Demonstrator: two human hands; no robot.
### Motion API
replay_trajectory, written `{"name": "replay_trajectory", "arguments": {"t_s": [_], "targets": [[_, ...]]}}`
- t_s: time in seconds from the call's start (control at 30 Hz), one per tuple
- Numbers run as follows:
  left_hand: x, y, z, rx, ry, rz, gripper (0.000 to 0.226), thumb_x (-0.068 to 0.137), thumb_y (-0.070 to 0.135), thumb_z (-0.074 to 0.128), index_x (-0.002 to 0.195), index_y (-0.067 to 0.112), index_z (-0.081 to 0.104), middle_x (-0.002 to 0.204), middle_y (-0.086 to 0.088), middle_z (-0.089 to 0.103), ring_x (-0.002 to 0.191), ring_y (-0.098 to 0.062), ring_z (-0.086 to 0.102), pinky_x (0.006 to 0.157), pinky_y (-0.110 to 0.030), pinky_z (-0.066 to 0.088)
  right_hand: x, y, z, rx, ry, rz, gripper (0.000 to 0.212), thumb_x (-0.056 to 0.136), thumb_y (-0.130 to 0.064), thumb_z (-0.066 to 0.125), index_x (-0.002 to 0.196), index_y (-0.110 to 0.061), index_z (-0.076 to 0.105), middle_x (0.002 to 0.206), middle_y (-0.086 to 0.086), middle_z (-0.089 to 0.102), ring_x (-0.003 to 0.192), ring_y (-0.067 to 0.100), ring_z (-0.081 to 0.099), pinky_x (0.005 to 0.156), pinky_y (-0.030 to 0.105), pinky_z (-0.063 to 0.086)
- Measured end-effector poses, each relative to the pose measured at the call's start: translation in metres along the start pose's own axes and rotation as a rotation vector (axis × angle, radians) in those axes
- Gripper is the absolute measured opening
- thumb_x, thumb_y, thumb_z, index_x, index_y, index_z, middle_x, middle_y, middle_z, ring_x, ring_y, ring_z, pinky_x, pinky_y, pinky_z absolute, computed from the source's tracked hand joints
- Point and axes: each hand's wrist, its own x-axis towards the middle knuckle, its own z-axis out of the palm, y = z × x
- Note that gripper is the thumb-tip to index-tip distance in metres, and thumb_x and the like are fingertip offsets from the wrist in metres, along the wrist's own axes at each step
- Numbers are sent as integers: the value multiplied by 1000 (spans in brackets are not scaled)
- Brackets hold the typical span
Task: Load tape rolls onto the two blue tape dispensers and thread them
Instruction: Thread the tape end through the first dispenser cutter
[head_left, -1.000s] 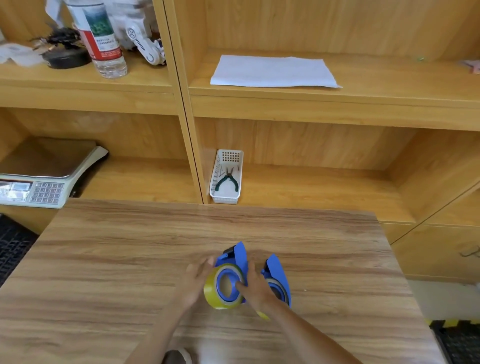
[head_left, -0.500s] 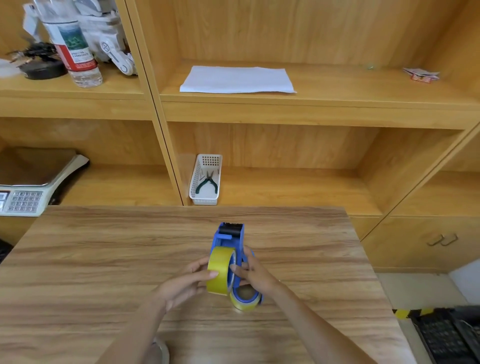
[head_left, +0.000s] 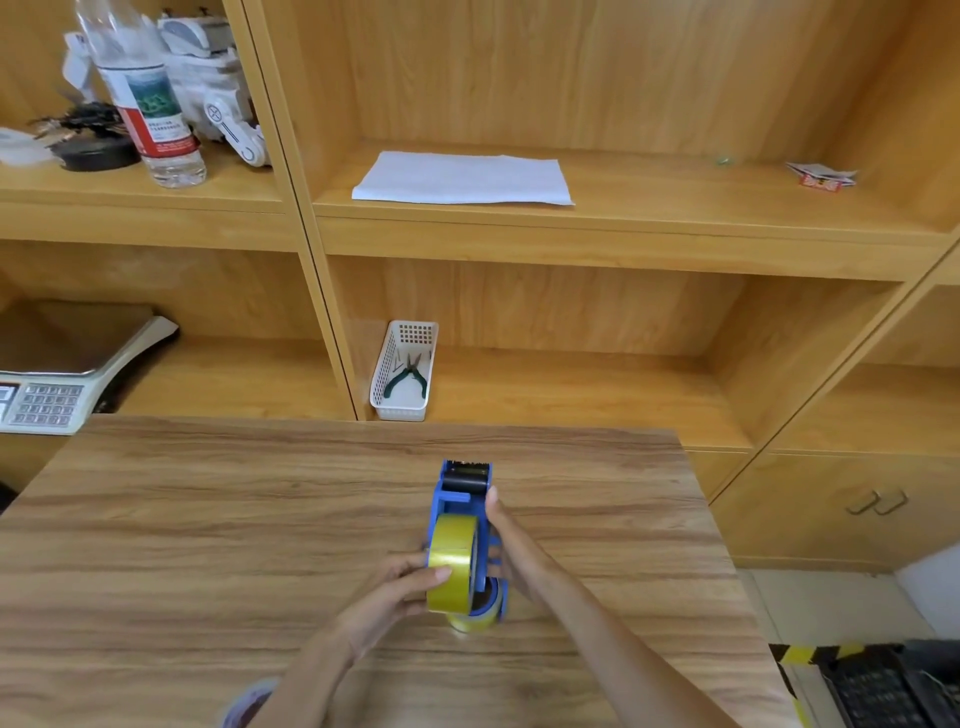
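Two bare hands met over a wooden table (head_left: 208, 519). The left hand (head_left: 387, 592) curled around a yellow tape roll (head_left: 451, 564), thumb pressed on its outer face and fingers behind. The right hand (head_left: 511, 545) gripped the right side of a blue dispenser (head_left: 460, 499), fingers stretched along its frame. The roll sat upright on the dispenser's left side, and the dispenser's black roller end pointed away from the person. Under both, lying on the table, part of a second dispenser (head_left: 493, 597) showed with a second roll (head_left: 475, 621) on it, mostly hidden by the hands.

Behind the table stood wooden shelves. From the left, the upper shelf held a clear bottle (head_left: 148, 98) with a red and green label, and beside it a white machine part (head_left: 218, 88). Below sat a scale (head_left: 57, 379) with a keypad. Further right, a white sheet (head_left: 462, 179) lay flat on the upper shelf. Under it a white basket (head_left: 384, 374) held green-handled pliers (head_left: 408, 376). At the far right of the upper shelf lay a small red and white wrapper (head_left: 821, 176)
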Motion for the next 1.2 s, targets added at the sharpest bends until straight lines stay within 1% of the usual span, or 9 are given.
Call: {"name": "replay_trajectory", "arguments": {"t_s": [0.27, 0.4, 0.53, 0.67, 0.73, 0.87, 1.0, 1.1, 1.2], "targets": [[-8, -7, 12, -32, 109, 13, 46, 65, 38, 80, 96, 4, 78, 111, -11, 72, 95, -22, 72, 77, -31, 57, -7, -6, 4, -22, 24, -127, 47, 91, -55, 43, 125, -24, 54, 129, 4, 65, 114, 15, 65, 93, 28, 53], [-12, -5, 14, -33, 120, -6, 47, 64, 41, 82, 91, 1, 78, 118, -19, 69, 98, -26, 71, 88, -42, 58, -9, -3, 2, -34, 3, -140, 35, 104, -37, 37, 126, -17, 54, 129, 6, 63, 106, 9, 66, 82, 21, 55], [-15, -7, 21, -103, 226, -54, 35, 45, 41, 87, 66, 15, 79, 99, 1, 73, 86, -14, 73, 92, -52, 55, -11, -2, -1, -44, -36, -89, 38, 106, -35, 33, 132, -13, 49, 125, 2, 62, 99, 2, 65, 73, 15, 54], [-17, -7, 18, -99, 254, -95, 70, 53, 54, 88, 101, 6, 73, 117, -12, 69, 104, -25, 69, 91, -54, 56, -10, -1, -1, -33, -71, -57, 32, 106, -35, 34, 129, -20, 50, 123, -7, 61, 99, -5, 63, 74, 12, 52], [-18, -5, 19, -92, 252, -100, 64, 56, 55, 86, 99, 9, 76, 114, -12, 71, 102, -25, 70, 92, -54, 55, -11, -1, 1, -47, -77, -66, 36, 105, -37, 35, 134, -20, 48, 132, -5, 58, 109, -1, 60, 81, 14, 52], [-20, 4, 29, -47, 228, -90, 23, 72, 44, 78, 70, 22, 81, 77, 12, 78, 85, -17, 71, 94, -49, 53, -5, 5, 4, -69, -83, -68, 64, 94, -62, 45, 147, -26, 39, 151, -3, 44, 131, 10, 50, 111, 34, 42], [-19, 0, 27, -41, 237, -87, 30, 71, 45, 80, 72, 14, 79, 102, -1, 76, 93, -22, 73, 91, -49, 55, 1, 13, 4, -65, -72, -60, 99, 74, -83, 53, 153, -27, 28, 154, -3, 41, 136, 12, 46, 116, 42, 37], [-20, 2, 29, 16, 218, -100, 21, 71, 45, 75, 76, 26, 82, 88, -1, 80, 85, -17, 75, 91, -48, 54, -4, 10, 5, -48, -73, -19, 76, 86, -69, 50, 148, -27, 37, 146, -4, 51, 131, 10, 52, 114, 40, 38], [-18, 0, 26, 56, 196, -102, 47, 67, 54, 71, 95, 18, 80, 97, -9, 79, 92, -25, 74, 92, -48, 54, -5, 10, 5, -14, -69, -9, 46, 97, -52, 47, 136, -29, 48, 135, -4, 61, 121, 11, 60, 109, 36, 44]]}}
